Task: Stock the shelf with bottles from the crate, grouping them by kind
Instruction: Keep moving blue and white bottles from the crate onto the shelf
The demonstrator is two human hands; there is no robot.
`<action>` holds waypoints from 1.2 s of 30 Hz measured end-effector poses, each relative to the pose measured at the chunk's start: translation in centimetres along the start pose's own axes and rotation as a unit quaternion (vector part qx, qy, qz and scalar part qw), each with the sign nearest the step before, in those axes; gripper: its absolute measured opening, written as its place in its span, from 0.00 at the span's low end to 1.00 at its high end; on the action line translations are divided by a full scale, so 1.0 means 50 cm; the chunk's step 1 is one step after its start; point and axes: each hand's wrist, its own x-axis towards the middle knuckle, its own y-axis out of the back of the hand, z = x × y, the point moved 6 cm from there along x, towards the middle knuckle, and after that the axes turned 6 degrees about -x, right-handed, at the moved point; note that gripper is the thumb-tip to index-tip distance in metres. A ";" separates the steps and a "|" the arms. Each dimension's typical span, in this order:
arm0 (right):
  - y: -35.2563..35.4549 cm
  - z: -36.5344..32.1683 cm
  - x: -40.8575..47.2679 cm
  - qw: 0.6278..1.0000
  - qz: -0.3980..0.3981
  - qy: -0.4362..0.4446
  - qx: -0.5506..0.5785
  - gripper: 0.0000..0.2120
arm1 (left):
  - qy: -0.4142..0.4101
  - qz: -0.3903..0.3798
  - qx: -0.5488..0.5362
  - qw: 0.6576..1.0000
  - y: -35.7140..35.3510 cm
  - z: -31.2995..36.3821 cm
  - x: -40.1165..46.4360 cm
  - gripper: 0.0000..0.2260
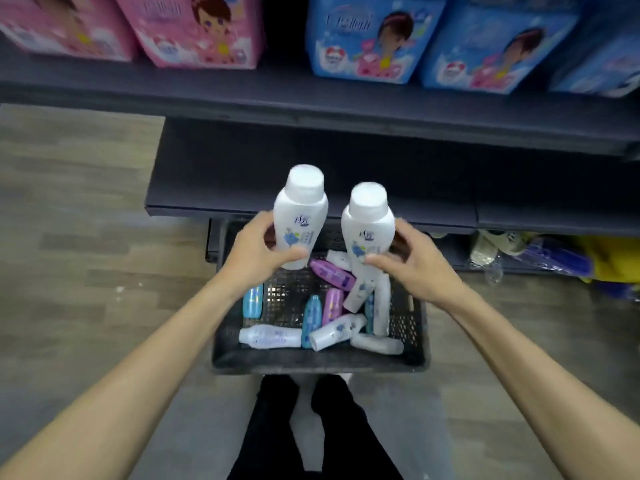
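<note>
Hands, left (254, 252) and right (414, 263), each grip white bottle upright, caps up, over crate (311, 362).

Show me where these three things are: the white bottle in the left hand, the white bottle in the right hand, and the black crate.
white bottle in the left hand (300, 220), head view, on its label.
white bottle in the right hand (367, 230), head view, on its body.
black crate (311, 363), head view, on its near rim.

Two white bottles with white caps and blue labels, one on the left (300, 220) and one on the right (367, 230), are standing upright side by side above a black crate (311, 362) that is holding white, blue and purple bottles lying jumbled, before a dark shelf (277, 174).
</note>
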 end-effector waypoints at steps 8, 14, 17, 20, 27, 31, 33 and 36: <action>0.133 -0.207 -0.062 0.992 0.082 0.096 0.019 0.22 | -0.121 0.014 0.006 0.993 0.049 0.236 -0.040 0.23; 0.232 -0.374 -0.118 0.976 0.134 0.167 0.029 0.22 | -0.214 0.010 0.011 0.977 0.103 0.432 -0.072 0.23; 0.293 -0.462 -0.154 0.963 0.171 0.209 0.024 0.22 | -0.286 0.034 0.027 0.957 0.129 0.553 -0.104 0.22; 0.367 -0.551 -0.188 0.944 0.208 0.256 0.026 0.20 | -0.361 0.052 0.014 0.931 0.150 0.683 -0.142 0.23; 0.509 -0.719 -0.218 0.912 0.231 0.332 0.063 0.18 | -0.450 0.144 -0.005 0.882 0.202 0.930 -0.192 0.23; 0.565 -0.768 -0.186 0.911 0.228 0.335 0.074 0.16 | -0.445 0.151 0.004 0.883 0.212 1.004 -0.159 0.23; 0.590 -0.782 -0.163 0.913 0.229 0.330 0.071 0.16 | -0.435 0.160 0.019 0.886 0.218 1.023 -0.134 0.23; 0.617 -0.792 -0.125 0.920 0.230 0.314 0.042 0.15 | -0.418 0.167 0.029 0.892 0.223 1.038 -0.096 0.22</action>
